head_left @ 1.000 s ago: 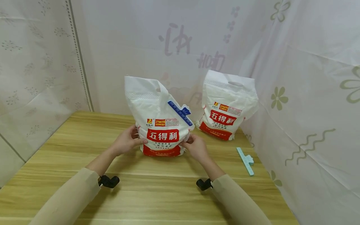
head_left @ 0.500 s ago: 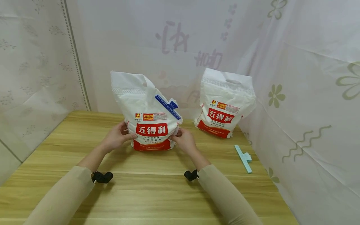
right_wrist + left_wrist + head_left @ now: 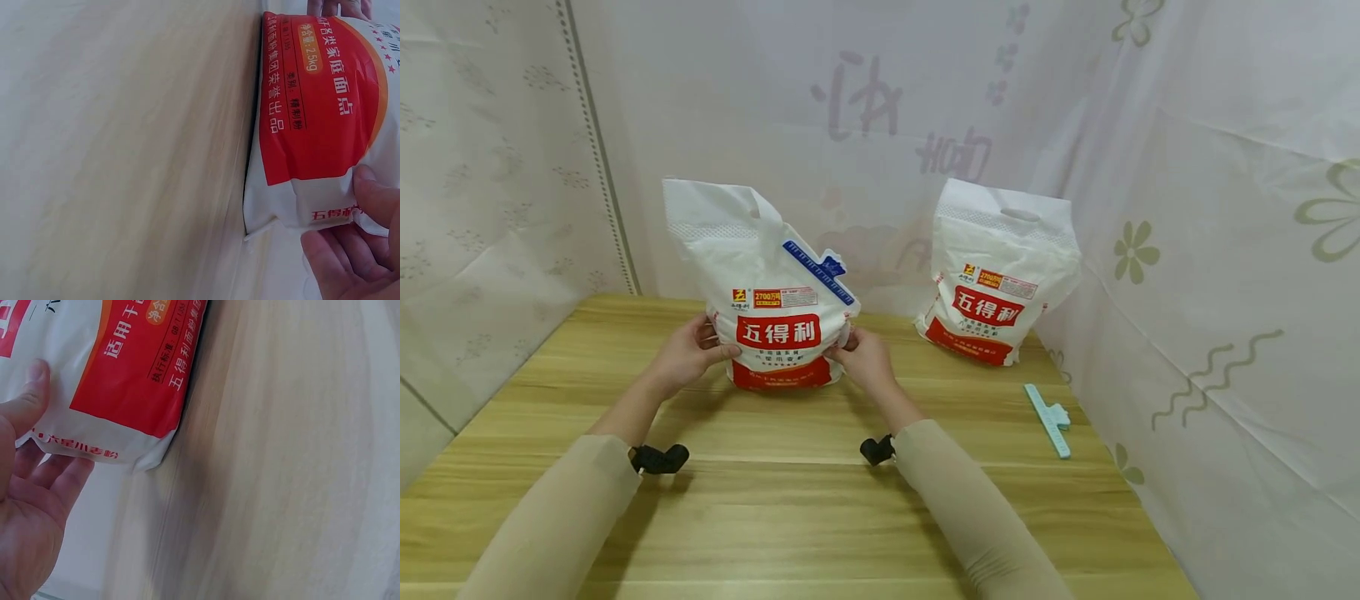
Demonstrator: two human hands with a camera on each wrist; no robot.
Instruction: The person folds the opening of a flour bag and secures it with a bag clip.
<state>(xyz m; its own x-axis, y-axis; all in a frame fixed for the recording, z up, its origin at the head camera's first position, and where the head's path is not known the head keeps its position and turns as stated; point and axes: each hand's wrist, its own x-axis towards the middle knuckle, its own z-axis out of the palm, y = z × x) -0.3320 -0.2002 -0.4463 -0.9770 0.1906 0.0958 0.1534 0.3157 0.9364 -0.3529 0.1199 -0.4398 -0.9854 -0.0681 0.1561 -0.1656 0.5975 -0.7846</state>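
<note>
Both hands hold a white and red bag of flour [image 3: 775,300] by its lower sides, upright near the back of the table. My left hand [image 3: 688,354] grips its left side, thumb on the front and fingers curled behind. On the right side, my right hand [image 3: 865,357] grips in the same way. A blue sealing clip [image 3: 820,273] sits along the bag's folded upper right corner. The wrist views show the bag's red lower front [image 3: 134,369] close over the wooden surface, with the right thumb [image 3: 369,187] pressing the white film.
A second, similar flour bag [image 3: 985,308] stands at the back right. In front of it lies a light teal sealing clip [image 3: 1047,421] near the table's right edge. Patterned curtains [image 3: 880,150] hang behind and beside the wooden table [image 3: 805,500].
Both hands have moved left and slightly farther back with the clipped flour bag, widening the gap to the second bag. The head view has shifted slightly.
</note>
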